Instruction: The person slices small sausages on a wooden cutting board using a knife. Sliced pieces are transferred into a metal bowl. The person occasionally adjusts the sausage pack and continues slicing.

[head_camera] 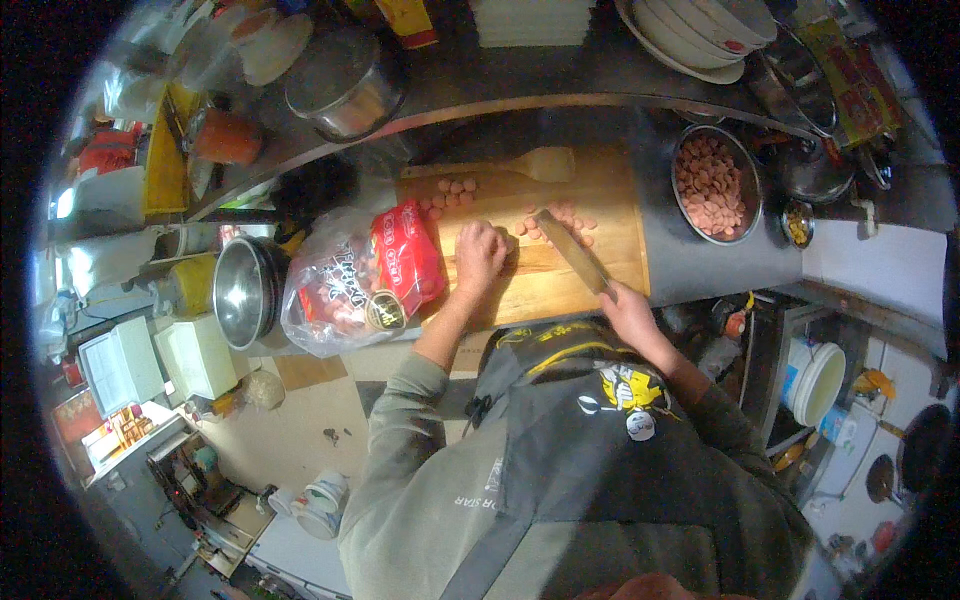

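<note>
My right hand (628, 313) is closed on the handle of a knife (574, 253), whose broad blade lies over pink round meat slices (585, 222) on a wooden cutting board (540, 281). My left hand (482, 253) rests on the board with its fingers curled; whether something is under them cannot be told. Several pink round pieces (454, 191) lie beyond it at the board's upper left. Left of my left hand is a red and clear plastic bag (360, 277) of pink pieces. A wooden spatula (547, 163) lies along the board's far edge.
A metal bowl of pink slices (716, 187) stands right of the board, beside a small bowl with yellow pieces (796, 225). Stacked steel bowls (244, 292) are left of the bag. A shelf (517, 82) with a metal pot (341, 90) and white plates (690, 37) overhangs the far side.
</note>
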Motion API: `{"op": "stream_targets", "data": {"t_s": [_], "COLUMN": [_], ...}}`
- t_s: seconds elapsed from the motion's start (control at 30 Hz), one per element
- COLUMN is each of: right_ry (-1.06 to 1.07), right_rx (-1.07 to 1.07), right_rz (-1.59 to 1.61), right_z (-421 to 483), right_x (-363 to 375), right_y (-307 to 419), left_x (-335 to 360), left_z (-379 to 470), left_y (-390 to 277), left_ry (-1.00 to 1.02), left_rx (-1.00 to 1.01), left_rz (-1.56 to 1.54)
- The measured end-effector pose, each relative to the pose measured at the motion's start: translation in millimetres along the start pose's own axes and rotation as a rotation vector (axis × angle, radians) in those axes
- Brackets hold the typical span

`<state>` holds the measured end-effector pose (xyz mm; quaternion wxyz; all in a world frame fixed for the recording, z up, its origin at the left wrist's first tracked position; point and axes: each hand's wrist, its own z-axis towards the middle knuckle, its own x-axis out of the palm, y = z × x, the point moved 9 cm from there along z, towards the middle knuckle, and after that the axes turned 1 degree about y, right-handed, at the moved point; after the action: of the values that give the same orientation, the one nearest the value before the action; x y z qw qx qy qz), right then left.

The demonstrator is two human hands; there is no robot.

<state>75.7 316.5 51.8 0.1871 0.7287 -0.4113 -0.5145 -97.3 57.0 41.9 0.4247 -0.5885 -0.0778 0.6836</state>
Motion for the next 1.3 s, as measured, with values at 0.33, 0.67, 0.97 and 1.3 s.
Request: {"op": "stream_targets", "data": {"t_s": [0.33, 0.67, 0.97, 1.3], "right_ry": [0.004, 0.195, 0.206, 0.051], "right_rx": [-0.026, -0.125, -0.083, -0.037], "right_rz": [-0.009, -0.14, -0.132, -0.166], "right_z": [-14, -15, 4, 4], "right_x": [-3, 20, 34, 8], "right_y": [3, 13, 3, 4], "left_x": [-8, -17, -34, 22], "left_z": [75, 90, -12, -44], "left_y": [55, 46, 28, -31], "left_ry": [0.033, 0.077, -0.159, 0.083], "left_rx": [-0.12, -0.142, -0.468, -0.023], "left_rz": [0.415, 0.426, -0.176, -0.115]}}
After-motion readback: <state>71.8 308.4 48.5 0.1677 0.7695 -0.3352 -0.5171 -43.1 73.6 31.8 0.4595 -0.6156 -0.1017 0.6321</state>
